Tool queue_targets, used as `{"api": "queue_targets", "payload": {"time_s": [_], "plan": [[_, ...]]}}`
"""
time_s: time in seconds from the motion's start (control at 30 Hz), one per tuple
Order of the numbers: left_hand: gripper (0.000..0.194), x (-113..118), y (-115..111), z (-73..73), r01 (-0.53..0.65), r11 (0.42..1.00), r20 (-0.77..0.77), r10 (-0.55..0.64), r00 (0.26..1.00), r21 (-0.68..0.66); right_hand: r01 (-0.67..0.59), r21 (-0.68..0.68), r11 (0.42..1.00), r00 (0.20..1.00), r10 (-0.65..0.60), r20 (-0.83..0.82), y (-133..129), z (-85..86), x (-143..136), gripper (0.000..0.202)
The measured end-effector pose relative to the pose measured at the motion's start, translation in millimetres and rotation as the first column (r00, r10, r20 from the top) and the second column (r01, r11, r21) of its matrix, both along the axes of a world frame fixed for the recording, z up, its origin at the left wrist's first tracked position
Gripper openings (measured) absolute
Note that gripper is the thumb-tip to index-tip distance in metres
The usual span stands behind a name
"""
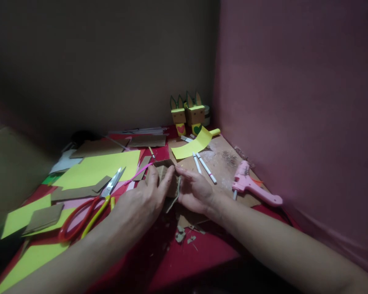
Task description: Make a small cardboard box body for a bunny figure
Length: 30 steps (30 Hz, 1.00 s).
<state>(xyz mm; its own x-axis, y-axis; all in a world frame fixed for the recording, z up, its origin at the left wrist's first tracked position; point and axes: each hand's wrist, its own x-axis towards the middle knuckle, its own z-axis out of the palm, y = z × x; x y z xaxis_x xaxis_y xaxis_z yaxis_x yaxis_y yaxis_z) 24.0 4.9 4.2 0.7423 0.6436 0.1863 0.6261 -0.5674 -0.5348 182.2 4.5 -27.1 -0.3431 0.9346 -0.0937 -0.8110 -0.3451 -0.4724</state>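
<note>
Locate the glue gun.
In the head view, the glue gun lies right of the right hand, at the right edge of the brown board, near the pink wall.

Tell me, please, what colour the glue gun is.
The glue gun is pink; it shows best in the head view.
</note>
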Motion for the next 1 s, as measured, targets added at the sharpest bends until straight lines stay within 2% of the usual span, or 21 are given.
{"api": "queue_targets", "payload": {"time_s": [0.1, 0.2, 0.4, 0.53, 0.7, 0.83, 1.0], "plan": [[0.069, 0, -2, -1.2, 0.024, 0.999, -0.035, -0.023, 0.999, 0.032, -0.03, 0.05, 0.998, 0.999, 0.03, 0.017, -1, 1.5, -1, 0.018], [0.066, 1, -3, 0.8, 0.02, 0.999, -0.037, -0.019, 0.999, 0.026, -0.002, 0.104, 0.995, 1.0, 0.002, 0.001, -3, 4.7, -1, 0.027], [0.064, -10, -3, 8.2, 0.114, 0.983, 0.112, -0.099, 0.989, -0.141, -0.002, 0.082, 0.997, 0.999, 0.005, -0.037, -2, 7.5, 3, 0.032], [0.065, -20, -2, 12.8, 0.148, 0.945, 0.225, -0.083, 0.971, -0.291, -0.005, 0.119, 0.993, 1.0, 0.008, -0.027, -2, 6.3, 2, 0.034], [0.056, -25, 2, 8.9, 0.167, 0.935, 0.32, -0.062, 0.945, -0.313, 0.03, 0.106, 0.994, 0.998, -0.025, -0.054, -2, 7.7, 1, 0.029], [0.053, -24, 4, 5.2, 0.174, 0.929, 0.362, -0.047, 0.931, -0.326, 0.027, 0.1, 0.995, 0.997, -0.02, -0.074, -1, 7.2, 2, 0.034], [0.048, -19, 5, 11.3, 0.219, 0.907, 0.425, -0.05, 0.904, -0.36, -0.004, 0.14, 0.99, 0.998, 0.012, -0.057, 1, 3.5, 3, 0.038]]}}
